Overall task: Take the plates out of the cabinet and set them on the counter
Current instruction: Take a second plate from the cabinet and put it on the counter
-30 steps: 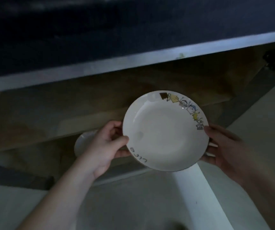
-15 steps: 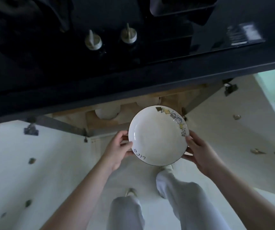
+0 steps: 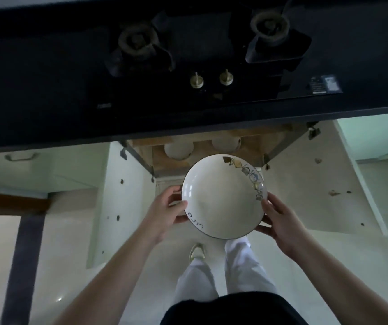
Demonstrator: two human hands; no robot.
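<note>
White patterned plate, face up, below dark counter

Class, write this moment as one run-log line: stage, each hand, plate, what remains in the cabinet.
stage: carrying | left hand: grips plate rim | right hand: grips opposite rim | plate: held below counter | cabinet: two plates visible

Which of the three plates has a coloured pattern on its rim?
The plate held in both hands; the two plates in the cabinet look plain white.
</note>
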